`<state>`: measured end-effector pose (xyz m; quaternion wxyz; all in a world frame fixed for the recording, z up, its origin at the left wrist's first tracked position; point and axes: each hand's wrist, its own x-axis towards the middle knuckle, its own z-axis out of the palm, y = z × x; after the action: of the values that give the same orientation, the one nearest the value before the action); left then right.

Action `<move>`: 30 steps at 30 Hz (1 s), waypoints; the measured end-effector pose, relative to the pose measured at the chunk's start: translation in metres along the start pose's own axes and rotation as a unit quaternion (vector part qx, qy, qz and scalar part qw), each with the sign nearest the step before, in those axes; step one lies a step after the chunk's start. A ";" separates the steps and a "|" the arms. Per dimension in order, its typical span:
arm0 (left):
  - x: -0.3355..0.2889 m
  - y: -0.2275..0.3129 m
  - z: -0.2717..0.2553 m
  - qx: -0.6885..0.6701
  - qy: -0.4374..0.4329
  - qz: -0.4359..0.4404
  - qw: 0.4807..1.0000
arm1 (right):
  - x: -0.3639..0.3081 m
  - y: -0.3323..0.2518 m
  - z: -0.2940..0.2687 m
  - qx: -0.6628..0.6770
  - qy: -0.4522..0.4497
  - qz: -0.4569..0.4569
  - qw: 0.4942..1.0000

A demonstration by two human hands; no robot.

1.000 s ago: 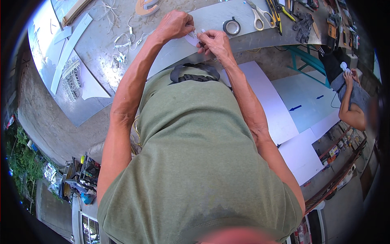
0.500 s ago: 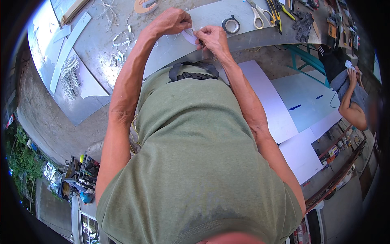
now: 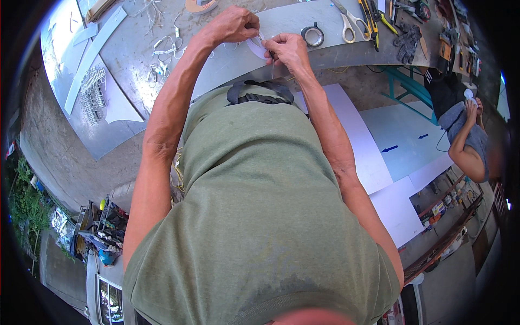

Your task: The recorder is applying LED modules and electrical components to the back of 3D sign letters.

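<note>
Both my hands work close together over the near edge of the table, around a small white curved piece (image 3: 255,49). My left hand (image 3: 234,25) is closed, its fingertips pinched at the upper end of that piece; what they grip is too small to make out. My right hand (image 3: 288,50) is closed too, thumb and fingers pinched beside the piece's other side. Something small and dark shows under its fingertips, with a thin strand hanging below. A roll of black tape (image 3: 313,37) lies just right of my right hand.
White-handled scissors (image 3: 349,28), yellow-black cutters (image 3: 370,24) and a dark glove (image 3: 407,44) lie at the right. White wired modules (image 3: 162,54) and pale strips (image 3: 92,62) spread left. Large white sheets (image 3: 352,135) lie below right; another person (image 3: 463,130) stands beyond.
The view has shifted slightly, so the table things sit a little differently in it. My hands keep nearly the same pinched pose at the curved piece.
</note>
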<state>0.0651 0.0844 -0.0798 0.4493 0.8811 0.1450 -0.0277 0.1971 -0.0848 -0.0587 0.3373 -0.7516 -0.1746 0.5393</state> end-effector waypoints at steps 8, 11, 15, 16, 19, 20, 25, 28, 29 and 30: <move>0.001 0.000 0.005 0.000 0.014 -0.003 1.000 | -0.001 -0.006 -0.002 -0.020 -0.011 0.019 1.000; 0.001 0.004 0.006 0.020 0.022 -0.019 0.999 | -0.001 -0.007 -0.001 -0.014 0.000 0.015 1.000; 0.002 0.005 0.008 0.026 0.032 -0.013 0.999 | -0.001 -0.009 0.000 -0.016 0.003 0.016 1.000; 0.003 0.008 0.008 0.032 0.033 -0.022 0.999 | 0.000 -0.009 -0.001 -0.016 0.004 0.019 1.000; 0.004 0.011 0.009 0.029 0.034 -0.039 0.998 | 0.001 -0.008 -0.001 -0.025 0.009 0.020 0.999; 0.004 0.010 0.010 0.020 0.034 -0.048 0.998 | 0.001 -0.008 -0.001 -0.025 0.009 0.020 0.999; 0.006 0.013 0.013 0.050 0.049 -0.117 0.991 | 0.001 -0.006 -0.001 -0.034 -0.002 0.003 0.999; 0.005 0.019 0.014 0.071 0.063 -0.158 0.983 | 0.004 -0.002 -0.008 0.005 -0.049 0.023 0.998; 0.004 0.020 0.015 0.066 0.068 -0.176 0.980 | 0.005 -0.003 -0.010 0.004 -0.051 0.022 0.998; 0.005 0.020 0.014 0.066 0.070 -0.177 0.979 | 0.007 -0.003 -0.012 -0.003 -0.057 0.034 0.998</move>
<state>0.0769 0.0639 -0.0736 0.3668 0.8690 0.3276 -0.0546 0.2106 -0.0822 -0.0594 0.3054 -0.7267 -0.1692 0.5916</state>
